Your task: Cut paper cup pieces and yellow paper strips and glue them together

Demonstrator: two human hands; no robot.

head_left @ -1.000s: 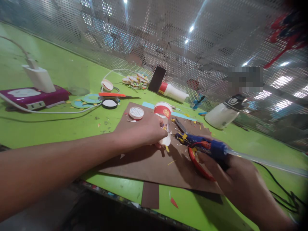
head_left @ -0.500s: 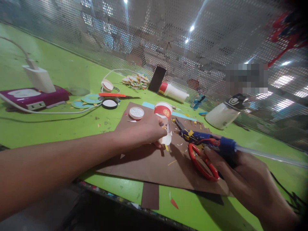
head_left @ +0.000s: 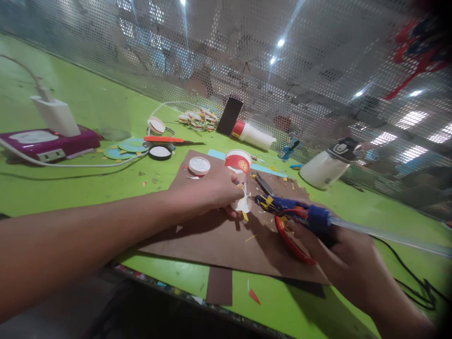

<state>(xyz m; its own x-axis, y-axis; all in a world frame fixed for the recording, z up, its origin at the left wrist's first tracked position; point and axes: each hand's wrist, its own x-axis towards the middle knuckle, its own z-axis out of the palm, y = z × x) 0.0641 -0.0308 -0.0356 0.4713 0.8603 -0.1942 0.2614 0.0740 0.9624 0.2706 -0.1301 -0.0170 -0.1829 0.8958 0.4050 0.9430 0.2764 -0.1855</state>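
My left hand (head_left: pixel 208 190) is closed around a small paper cup (head_left: pixel 241 181), white with a red band, holding it on a brown cardboard sheet (head_left: pixel 219 235). In my right hand (head_left: pixel 339 249) I grip a blue hot glue gun (head_left: pixel 300 213) with a clear glue stick out the back. Its nozzle points left and touches the lower side of the cup. Red-handled scissors (head_left: pixel 287 235) lie on the cardboard just under the gun.
A purple power strip (head_left: pixel 49 143) with a white charger sits far left. Paper discs (head_left: pixel 199 165), an orange cutter (head_left: pixel 165 139), a glue bottle (head_left: pixel 252 135), a phone (head_left: pixel 229 116) and a white bottle (head_left: pixel 326 167) lie beyond. A perforated metal screen stands behind; a black cord (head_left: pixel 413 287) trails right.
The glue gun drew back to the right half a second ago, then came forward again; its nozzle is back at the cup. My left hand has kept the cup in place.
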